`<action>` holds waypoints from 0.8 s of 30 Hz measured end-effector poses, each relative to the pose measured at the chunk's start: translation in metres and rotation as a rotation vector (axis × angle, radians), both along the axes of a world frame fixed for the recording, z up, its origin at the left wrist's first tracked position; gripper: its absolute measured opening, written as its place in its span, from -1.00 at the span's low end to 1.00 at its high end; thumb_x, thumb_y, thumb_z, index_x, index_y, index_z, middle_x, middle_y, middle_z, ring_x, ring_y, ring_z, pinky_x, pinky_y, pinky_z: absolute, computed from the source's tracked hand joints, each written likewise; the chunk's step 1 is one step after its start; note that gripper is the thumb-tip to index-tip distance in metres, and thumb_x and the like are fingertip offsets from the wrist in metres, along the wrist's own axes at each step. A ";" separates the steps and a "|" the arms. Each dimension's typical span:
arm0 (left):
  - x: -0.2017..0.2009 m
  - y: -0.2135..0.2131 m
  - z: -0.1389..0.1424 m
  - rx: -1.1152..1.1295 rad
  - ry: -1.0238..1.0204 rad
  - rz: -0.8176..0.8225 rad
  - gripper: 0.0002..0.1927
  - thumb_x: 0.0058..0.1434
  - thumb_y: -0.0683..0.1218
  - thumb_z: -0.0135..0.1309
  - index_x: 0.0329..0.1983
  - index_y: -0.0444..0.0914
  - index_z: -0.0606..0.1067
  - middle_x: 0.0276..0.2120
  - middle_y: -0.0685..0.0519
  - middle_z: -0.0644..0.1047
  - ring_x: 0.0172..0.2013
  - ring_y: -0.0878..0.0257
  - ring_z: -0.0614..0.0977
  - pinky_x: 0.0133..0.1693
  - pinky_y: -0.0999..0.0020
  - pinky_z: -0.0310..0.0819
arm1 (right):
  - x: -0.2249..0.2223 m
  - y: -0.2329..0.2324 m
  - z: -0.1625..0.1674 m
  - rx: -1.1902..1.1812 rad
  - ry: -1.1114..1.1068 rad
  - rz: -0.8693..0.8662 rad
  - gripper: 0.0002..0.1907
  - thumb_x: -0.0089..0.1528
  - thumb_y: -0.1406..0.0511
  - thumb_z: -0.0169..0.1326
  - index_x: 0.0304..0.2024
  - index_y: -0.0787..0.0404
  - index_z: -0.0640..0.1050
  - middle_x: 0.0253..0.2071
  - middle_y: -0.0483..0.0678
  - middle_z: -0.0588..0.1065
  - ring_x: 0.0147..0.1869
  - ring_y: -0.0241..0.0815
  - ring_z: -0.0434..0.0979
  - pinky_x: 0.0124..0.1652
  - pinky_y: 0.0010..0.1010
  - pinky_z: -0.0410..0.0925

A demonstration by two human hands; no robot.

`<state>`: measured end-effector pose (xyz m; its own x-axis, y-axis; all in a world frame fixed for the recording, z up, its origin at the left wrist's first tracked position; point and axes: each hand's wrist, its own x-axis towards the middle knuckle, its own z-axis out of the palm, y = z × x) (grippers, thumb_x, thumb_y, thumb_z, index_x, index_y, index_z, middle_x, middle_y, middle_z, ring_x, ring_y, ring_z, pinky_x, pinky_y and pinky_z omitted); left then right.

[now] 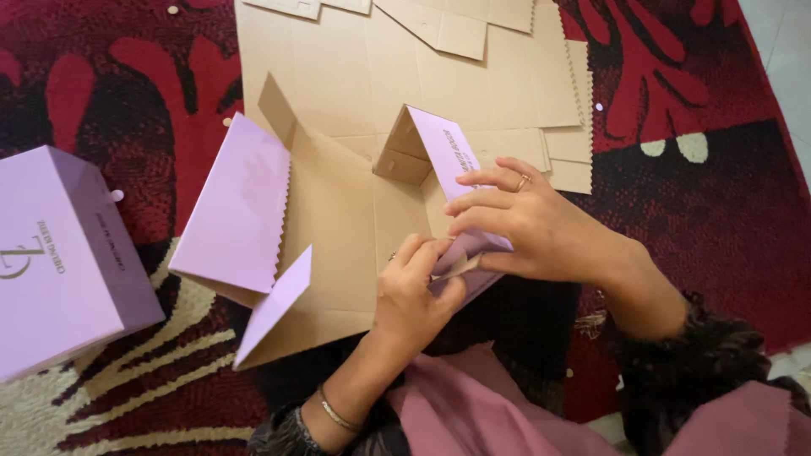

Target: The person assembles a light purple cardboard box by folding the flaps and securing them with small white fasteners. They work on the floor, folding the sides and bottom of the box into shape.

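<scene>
A partly folded cardboard box blank, lilac outside and brown inside, lies open in front of me. Its left side wall and a right wall stand raised. My right hand, with a ring on one finger, presses down on the right wall's near end. My left hand, with a bracelet at the wrist, pinches a small lilac flap at the box's near right corner. Both hands touch the same corner.
A finished lilac box stands at the left. Flat brown cardboard blanks are stacked beyond the folded one. Everything rests on a red, black and cream patterned carpet. Pink cloth covers my lap.
</scene>
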<state>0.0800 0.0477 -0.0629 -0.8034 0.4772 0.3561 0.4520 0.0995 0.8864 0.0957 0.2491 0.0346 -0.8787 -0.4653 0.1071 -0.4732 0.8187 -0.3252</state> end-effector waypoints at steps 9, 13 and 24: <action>-0.027 -0.026 0.024 0.043 -0.147 -0.258 -0.72 0.06 -0.23 0.20 -0.12 -0.33 0.58 -0.28 -0.03 0.56 -0.36 0.18 0.64 -0.32 0.36 0.54 | -0.004 -0.009 -0.003 -0.074 -0.026 0.024 -0.61 -0.03 0.16 0.39 -0.24 0.09 0.54 -0.08 -0.13 0.53 0.29 -0.09 0.45 0.34 0.04 0.11; -0.045 -0.034 0.030 0.018 -0.122 -0.316 -0.71 0.08 -0.20 0.23 -0.10 -0.33 0.59 -0.34 -0.03 0.53 -0.39 0.17 0.61 -0.36 0.34 0.50 | -0.006 -0.015 -0.008 -0.161 -0.008 0.001 -0.56 -0.01 0.12 0.41 -0.23 0.14 0.49 -0.11 -0.05 0.49 0.15 -0.02 0.47 0.31 0.00 0.15; -0.068 -0.052 0.045 -0.113 0.069 -0.453 -0.69 0.08 -0.16 0.26 -0.09 -0.31 0.56 -0.27 -0.08 0.51 -0.29 0.00 0.59 -0.28 0.20 0.48 | -0.017 -0.009 -0.021 -0.393 -0.637 -0.157 -0.56 0.03 0.14 0.35 -0.19 0.24 0.52 -0.22 -0.02 0.52 -0.12 -0.21 0.50 -0.11 -0.36 0.37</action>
